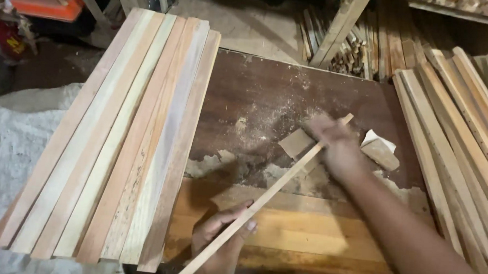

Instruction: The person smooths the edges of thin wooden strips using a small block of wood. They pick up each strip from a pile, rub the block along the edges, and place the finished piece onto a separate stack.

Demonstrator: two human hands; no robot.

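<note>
**A:** We've got a thin wooden strip (263,201), pale and square-edged, lying diagonally over the bench. Our left hand (220,245) has its fingers curled around the near end, thumb on top.

**B:** Yep, and our right hand (334,143) is blurred, pressing a brownish sandpaper piece (296,142) against the far end. Fingers look folded over it, can't tell how tight.

**A:** The dark worktop (268,94) is dusty and chipped, sawdust everywhere. A folded sandpaper scrap (379,151) sits just beside the right hand.

**B:** Smooth planed slats (112,142) are stacked flat on the left, with rougher battens (458,135) on the right.
</note>
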